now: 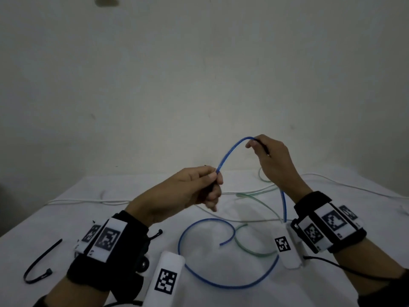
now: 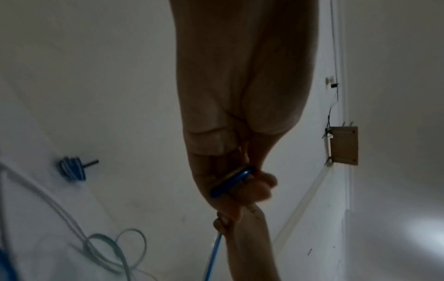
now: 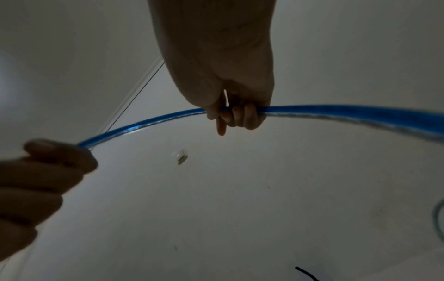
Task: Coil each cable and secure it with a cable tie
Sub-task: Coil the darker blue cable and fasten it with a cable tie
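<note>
A blue cable (image 1: 230, 149) arcs in the air between my two hands. My left hand (image 1: 215, 176) pinches one end of the arc between thumb and fingers. Higher and to the right, my right hand (image 1: 252, 144) has its fingers curled round the cable. The rest of the blue cable lies in a wide loop (image 1: 221, 284) on the white table (image 1: 66, 218). In the left wrist view my left hand (image 2: 240, 182) holds the blue cable (image 2: 230, 180). The right wrist view shows my right hand (image 3: 238, 116) closed on the blue cable (image 3: 144, 123). A black cable tie (image 1: 39, 262) lies at the front left.
A green cable (image 1: 254, 204) and a white cable (image 1: 88, 201) lie tangled across the middle of the table. Another black tie (image 1: 155, 234) pokes out by my left wrist. A small blue bundle (image 2: 70, 170) sits further off. A pale wall (image 1: 199, 74) rises behind the table.
</note>
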